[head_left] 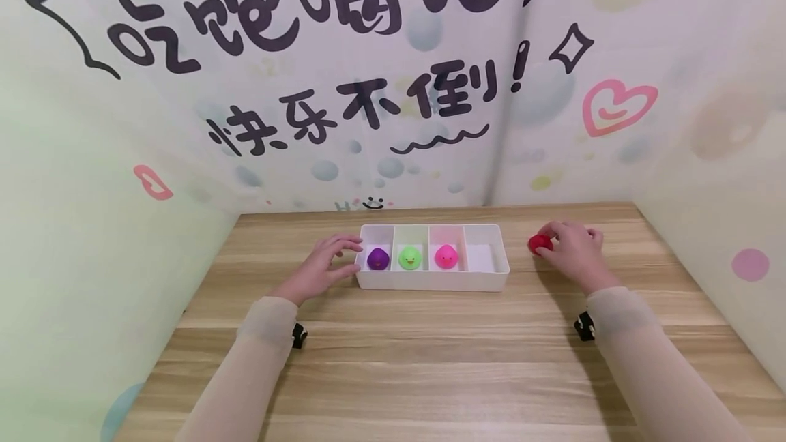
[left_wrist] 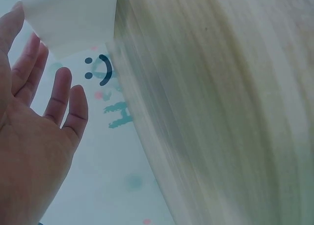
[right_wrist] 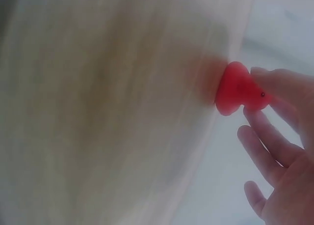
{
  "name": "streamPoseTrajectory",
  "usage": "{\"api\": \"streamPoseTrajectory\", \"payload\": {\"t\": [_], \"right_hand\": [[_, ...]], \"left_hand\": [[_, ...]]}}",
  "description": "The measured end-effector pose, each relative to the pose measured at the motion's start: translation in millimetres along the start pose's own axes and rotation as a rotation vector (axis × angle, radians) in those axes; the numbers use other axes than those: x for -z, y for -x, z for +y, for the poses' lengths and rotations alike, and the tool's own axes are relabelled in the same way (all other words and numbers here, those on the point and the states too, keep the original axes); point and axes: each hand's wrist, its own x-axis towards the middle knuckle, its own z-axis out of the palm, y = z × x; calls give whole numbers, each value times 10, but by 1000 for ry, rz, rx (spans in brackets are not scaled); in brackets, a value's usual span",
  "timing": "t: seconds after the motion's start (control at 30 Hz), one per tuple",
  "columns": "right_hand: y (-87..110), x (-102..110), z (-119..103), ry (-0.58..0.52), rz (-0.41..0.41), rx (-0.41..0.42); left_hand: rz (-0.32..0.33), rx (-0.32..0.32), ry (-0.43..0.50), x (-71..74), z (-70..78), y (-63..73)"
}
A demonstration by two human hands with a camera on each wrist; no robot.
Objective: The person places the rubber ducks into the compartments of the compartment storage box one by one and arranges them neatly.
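Observation:
A white box with four compartments (head_left: 430, 281) stands on the table. From left to right, a purple toy duck (head_left: 378, 259), a green toy duck (head_left: 410, 258) and a pink toy duck (head_left: 446, 257) sit one to a compartment; the rightmost compartment holds nothing. My left hand (head_left: 322, 266) rests at the box's left end, thumb near the front corner and loosely extended fingers farther back. To the right of the box, my right hand (head_left: 574, 251) pinches a red toy duck (right_wrist: 239, 89) between thumb and fingers, close over the tabletop.
The wooden table (head_left: 424, 360) ends at a printed wall sheet (head_left: 344, 176) behind the box. Pale side walls (head_left: 731, 210) close it in left and right. A black wrist strap piece (head_left: 585, 326) shows under the right sleeve.

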Motion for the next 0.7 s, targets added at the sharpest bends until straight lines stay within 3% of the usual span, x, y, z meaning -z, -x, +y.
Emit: {"api": "streamPoseTrajectory", "payload": {"t": [0.7], "right_hand": [[38,24,5,-5,0,-7]], "left_hand": [[6,-20,-19,-13,-38,-19]]}}
